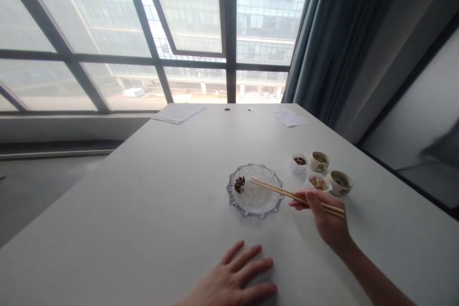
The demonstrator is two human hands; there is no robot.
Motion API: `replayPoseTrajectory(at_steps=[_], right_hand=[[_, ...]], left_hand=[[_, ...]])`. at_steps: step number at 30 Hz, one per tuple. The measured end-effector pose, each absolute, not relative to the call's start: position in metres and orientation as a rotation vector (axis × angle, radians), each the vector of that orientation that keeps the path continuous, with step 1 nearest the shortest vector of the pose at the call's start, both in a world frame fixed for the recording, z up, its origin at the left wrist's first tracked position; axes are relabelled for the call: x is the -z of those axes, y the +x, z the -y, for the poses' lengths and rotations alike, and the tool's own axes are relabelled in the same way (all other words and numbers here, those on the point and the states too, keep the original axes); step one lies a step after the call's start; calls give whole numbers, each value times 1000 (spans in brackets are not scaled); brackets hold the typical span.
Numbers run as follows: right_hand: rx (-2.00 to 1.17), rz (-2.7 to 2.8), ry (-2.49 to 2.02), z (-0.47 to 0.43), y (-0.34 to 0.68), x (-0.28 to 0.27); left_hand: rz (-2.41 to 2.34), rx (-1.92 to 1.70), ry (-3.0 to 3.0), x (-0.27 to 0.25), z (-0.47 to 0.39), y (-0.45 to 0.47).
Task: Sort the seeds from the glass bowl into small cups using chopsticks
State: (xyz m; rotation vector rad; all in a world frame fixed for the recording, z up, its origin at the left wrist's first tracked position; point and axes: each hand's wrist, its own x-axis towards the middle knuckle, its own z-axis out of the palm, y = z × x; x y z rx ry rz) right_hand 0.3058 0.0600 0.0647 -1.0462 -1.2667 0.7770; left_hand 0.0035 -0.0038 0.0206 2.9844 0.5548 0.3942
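My right hand (324, 215) is closed round a pair of wooden chopsticks (283, 192). Their tips reach over a clear glass plate (256, 213) with a scalloped rim, and I make out nothing held between them. On the plate's left side lies a small cluster of dark brown pieces (239, 184), like seeds or nuts. My left hand (238, 275) rests flat on the white table in front of the plate, fingers spread and holding nothing. Just beyond my right hand stands a white cup (309, 185) of pale, nut-like pieces, partly hidden by the hand.
Beside that cup are another white cup (298, 166) of dark pieces and two cream bowls with dark markings, one farther back (319, 162) and one nearer (344, 190). Paper sheets lie on the table's far left (179, 114) and far right (291, 117). Windows and a curtain (319, 43) stand behind.
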Motion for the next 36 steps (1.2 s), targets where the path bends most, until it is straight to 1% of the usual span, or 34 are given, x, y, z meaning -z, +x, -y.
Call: replayPoseTrajectory(at_steps=[8, 17, 26, 36], right_hand=[[-973, 1294, -1023, -56, 280, -60], [-971, 1191, -1071, -61, 284, -48], [-792, 1096, -1064, -69, 309, -63], [-418, 772, -1129, -88, 388, -81]], left_hand=[[-590, -502, 3024, -11, 6, 6], [-566, -392, 3024, -21, 5, 5], [-559, -425, 3032, -24, 4, 5], [-541, -378, 3024, -22, 3, 4]])
